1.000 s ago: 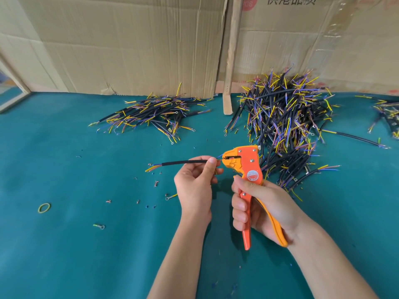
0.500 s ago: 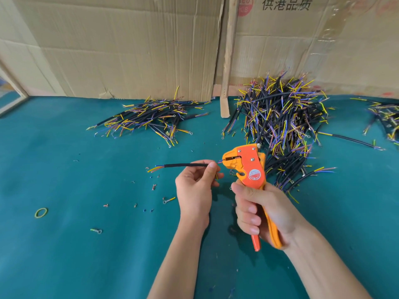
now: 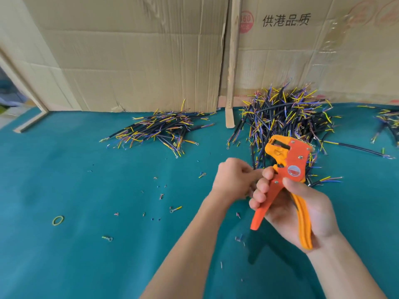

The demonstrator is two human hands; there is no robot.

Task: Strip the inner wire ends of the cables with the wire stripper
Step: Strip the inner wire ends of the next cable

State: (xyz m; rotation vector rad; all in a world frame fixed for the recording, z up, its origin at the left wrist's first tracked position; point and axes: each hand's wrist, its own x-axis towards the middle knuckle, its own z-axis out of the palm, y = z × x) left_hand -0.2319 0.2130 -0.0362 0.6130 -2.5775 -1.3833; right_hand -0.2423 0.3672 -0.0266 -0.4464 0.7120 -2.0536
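My right hand point(image 3: 298, 210) grips the orange wire stripper point(image 3: 289, 160) by its two handles, jaws up and tilted left, with nothing in them. Just left of it my left hand point(image 3: 234, 180) is curled, fingertips against the stripper's neck. It pinches a short black cable point(image 3: 253, 156) that rises from the fingers towards the big cable pile point(image 3: 287, 117); its near end is hidden in the hand. A flatter pile of cables point(image 3: 159, 130) lies at the back left.
Teal cloth point(image 3: 86, 255) covers the table, strewn with insulation scraps, ring terminals and a yellow rubber band point(image 3: 57, 220). Cardboard sheets point(image 3: 129, 57) and a wooden strip point(image 3: 232, 61) stand along the back. More cables point(image 3: 388, 119) lie at the far right.
The cable left the stripper's jaws and no longer sticks out to the left; my left hand turned it to point away. The stripper tilted up and its handles spread.
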